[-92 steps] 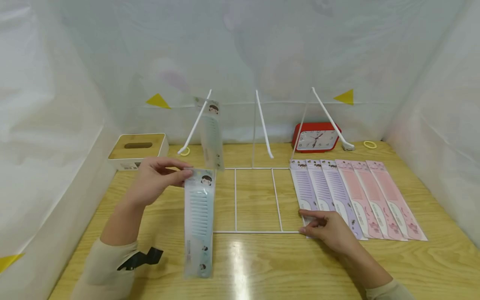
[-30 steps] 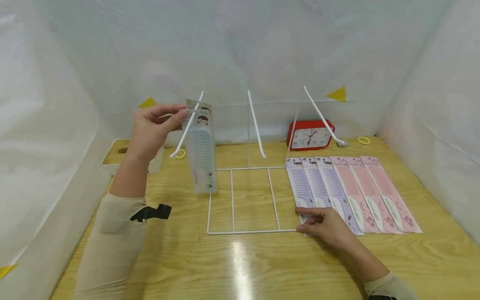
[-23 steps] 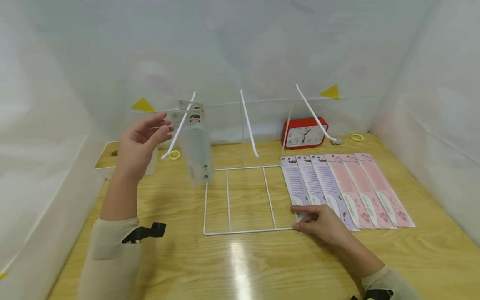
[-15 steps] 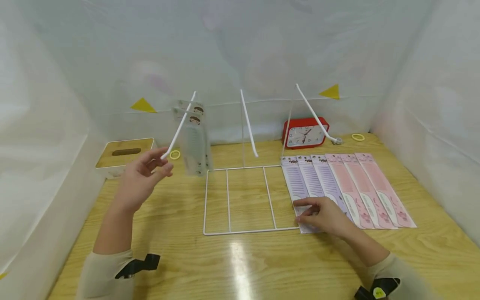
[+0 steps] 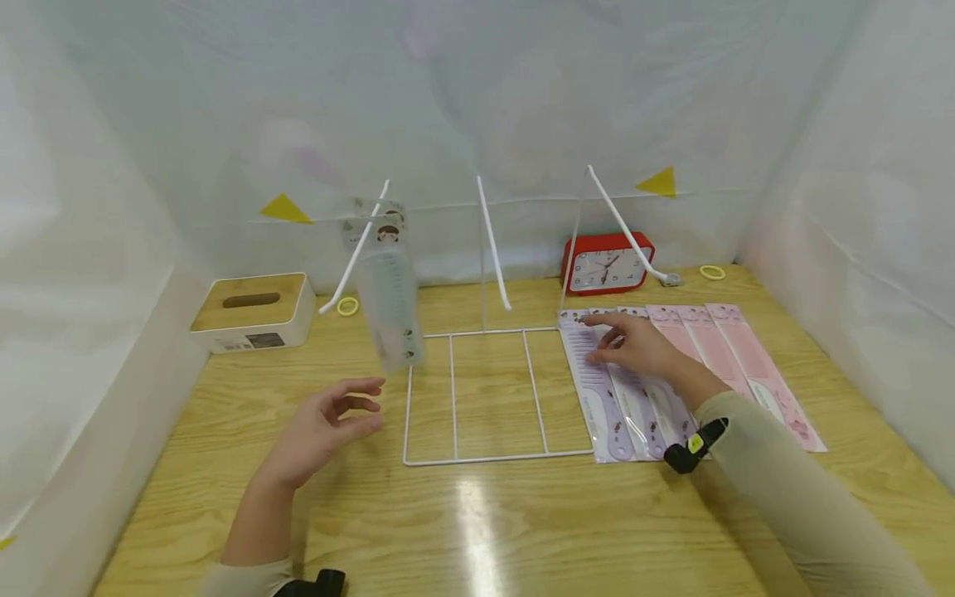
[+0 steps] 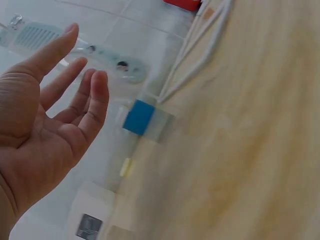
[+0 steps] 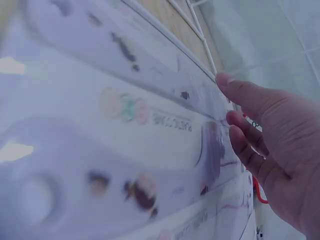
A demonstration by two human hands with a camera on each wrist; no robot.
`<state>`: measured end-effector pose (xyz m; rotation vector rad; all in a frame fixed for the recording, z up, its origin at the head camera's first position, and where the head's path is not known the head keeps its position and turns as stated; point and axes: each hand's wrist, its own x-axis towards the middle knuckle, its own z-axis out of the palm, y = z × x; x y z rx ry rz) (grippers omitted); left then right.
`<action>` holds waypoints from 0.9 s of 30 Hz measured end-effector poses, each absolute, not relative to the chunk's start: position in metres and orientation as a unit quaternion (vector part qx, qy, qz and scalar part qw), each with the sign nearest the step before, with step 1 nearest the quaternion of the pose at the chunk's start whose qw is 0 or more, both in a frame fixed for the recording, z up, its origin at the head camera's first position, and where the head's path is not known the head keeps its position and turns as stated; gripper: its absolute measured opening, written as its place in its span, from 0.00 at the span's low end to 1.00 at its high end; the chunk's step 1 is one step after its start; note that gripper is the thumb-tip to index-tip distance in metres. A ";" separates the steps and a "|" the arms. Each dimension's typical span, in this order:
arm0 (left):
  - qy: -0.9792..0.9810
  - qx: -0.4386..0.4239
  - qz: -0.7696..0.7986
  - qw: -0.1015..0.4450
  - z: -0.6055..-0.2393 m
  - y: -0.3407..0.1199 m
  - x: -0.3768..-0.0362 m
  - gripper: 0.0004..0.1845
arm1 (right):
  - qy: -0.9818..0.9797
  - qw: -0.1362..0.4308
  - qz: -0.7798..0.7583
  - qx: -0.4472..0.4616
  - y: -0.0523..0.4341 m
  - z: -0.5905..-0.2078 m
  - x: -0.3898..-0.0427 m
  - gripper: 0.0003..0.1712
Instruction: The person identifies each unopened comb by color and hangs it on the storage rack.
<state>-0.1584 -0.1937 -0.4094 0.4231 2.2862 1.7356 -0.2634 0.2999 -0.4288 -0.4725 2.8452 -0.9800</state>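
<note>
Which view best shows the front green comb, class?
The head view: the front green comb shows its full length there, hanging on the left hook. The left wrist view has it partly behind the left hand; the right wrist view misses it.

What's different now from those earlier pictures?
The left hand raised a light blue comb onto the left hook, let go, then came down. The right hand left the rack's front and moved back over the purple combs. The clock, tissue box and pink combs stayed put.
</note>
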 end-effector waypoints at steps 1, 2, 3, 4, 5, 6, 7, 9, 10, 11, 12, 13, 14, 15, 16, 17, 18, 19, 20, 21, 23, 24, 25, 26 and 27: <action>0.779 0.145 0.595 0.134 -0.414 -0.192 -0.158 0.31 | 0.935 0.053 -0.318 -0.151 0.299 -0.429 -0.269 0.40; 0.775 0.147 0.597 0.146 -0.419 -0.190 -0.158 0.32 | 0.935 0.054 -0.316 -0.150 0.299 -0.429 -0.274 0.41; 0.772 0.146 0.598 0.158 -0.424 -0.189 -0.158 0.32 | 0.936 0.056 -0.315 -0.150 0.298 -0.429 -0.278 0.42; 0.770 0.147 0.598 0.166 -0.428 -0.189 -0.157 0.32 | 0.936 0.058 -0.312 -0.149 0.297 -0.429 -0.282 0.43; 0.769 0.150 0.597 0.174 -0.432 -0.188 -0.157 0.32 | 0.937 0.059 -0.309 -0.151 0.296 -0.429 -0.286 0.44; 0.767 0.155 0.596 0.181 -0.436 -0.187 -0.157 0.32 | 0.938 0.061 -0.306 -0.154 0.296 -0.429 -0.288 0.45; 0.765 0.162 0.595 0.187 -0.440 -0.187 -0.157 0.33 | 0.939 0.064 -0.301 -0.156 0.295 -0.429 -0.291 0.46; 0.758 0.176 0.597 0.195 -0.447 -0.185 -0.157 0.33 | 0.940 0.069 -0.294 -0.158 0.296 -0.429 -0.295 0.46; 0.754 0.183 0.599 0.196 -0.450 -0.183 -0.157 0.33 | 0.942 0.072 -0.288 -0.157 0.297 -0.430 -0.296 0.47; 0.750 0.189 0.602 0.197 -0.453 -0.182 -0.158 0.33 | 0.944 0.076 -0.283 -0.154 0.298 -0.430 -0.298 0.47; 0.746 0.194 0.605 0.197 -0.455 -0.180 -0.158 0.33 | 0.945 0.081 -0.280 -0.150 0.300 -0.430 -0.299 0.47; 0.742 0.196 0.610 0.198 -0.457 -0.179 -0.159 0.33 | 0.945 0.088 -0.279 -0.146 0.301 -0.431 -0.300 0.47; 0.737 0.196 0.616 0.198 -0.459 -0.179 -0.159 0.33 | 0.946 0.096 -0.276 -0.141 0.302 -0.431 -0.301 0.48; 0.733 0.195 0.621 0.198 -0.461 -0.178 -0.160 0.34 | 0.947 0.103 -0.273 -0.137 0.303 -0.432 -0.302 0.48; 0.731 0.191 0.625 0.199 -0.462 -0.178 -0.160 0.34 | 0.947 0.109 -0.271 -0.135 0.305 -0.432 -0.303 0.49; 0.730 0.187 0.627 0.199 -0.463 -0.178 -0.161 0.35 | 0.947 0.113 -0.269 -0.135 0.305 -0.432 -0.304 0.49; 0.731 0.183 0.627 0.199 -0.464 -0.178 -0.161 0.36 | 0.947 0.116 -0.268 -0.136 0.306 -0.432 -0.304 0.49; 0.732 0.178 0.627 0.199 -0.465 -0.178 -0.162 0.36 | 0.946 0.118 -0.267 -0.137 0.306 -0.432 -0.305 0.50; 0.737 0.174 0.623 0.196 -0.465 -0.178 -0.162 0.37 | 0.946 0.119 -0.267 -0.139 0.306 -0.433 -0.305 0.50; 0.742 0.171 0.619 0.193 -0.465 -0.178 -0.162 0.37 | 0.946 0.117 -0.267 -0.142 0.306 -0.433 -0.306 0.50; 0.753 0.169 0.608 0.186 -0.466 -0.177 -0.162 0.38 | 0.945 0.113 -0.268 -0.147 0.305 -0.433 -0.307 0.49; 0.758 0.169 0.603 0.182 -0.467 -0.177 -0.162 0.38 | 0.945 0.110 -0.270 -0.148 0.305 -0.433 -0.307 0.49; 0.762 0.170 0.599 0.179 -0.467 -0.177 -0.162 0.38 | 0.945 0.108 -0.271 -0.149 0.305 -0.432 -0.307 0.49; 0.767 0.170 0.594 0.174 -0.468 -0.176 -0.162 0.37 | 0.945 0.103 -0.271 -0.151 0.305 -0.433 -0.307 0.48; 0.772 0.169 0.589 0.170 -0.468 -0.176 -0.162 0.37 | 0.945 0.098 -0.270 -0.156 0.304 -0.433 -0.307 0.48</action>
